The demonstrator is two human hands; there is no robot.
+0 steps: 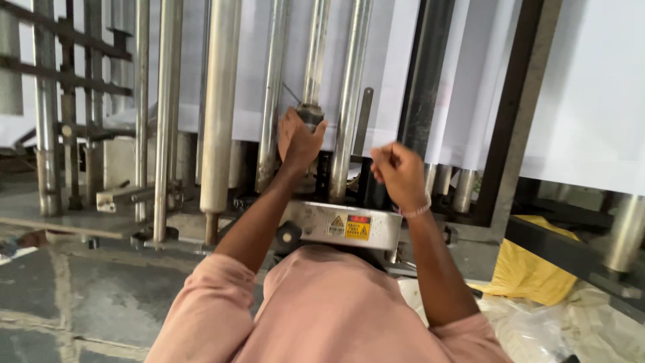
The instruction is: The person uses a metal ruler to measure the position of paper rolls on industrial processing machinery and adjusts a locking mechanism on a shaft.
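While the left hand [299, 142] wraps around the dark end fitting [310, 114] of a steel roller [316, 50], the right hand [398, 173] hangs clenched and empty just beside it, above the machine's metal housing [342, 225].

We see row of upright steel rollers [222, 101] across machine, white sheet material [591, 87] hanging behind them. Black frame post [514, 101] leans at right. Metal housing [342, 225] with yellow-and-red warning stickers [351, 227] sits low at centre. Yellow sack [531, 269] lies at right, crumpled clear plastic [557, 329] beside it. We note stained concrete floor [87, 289] at left.
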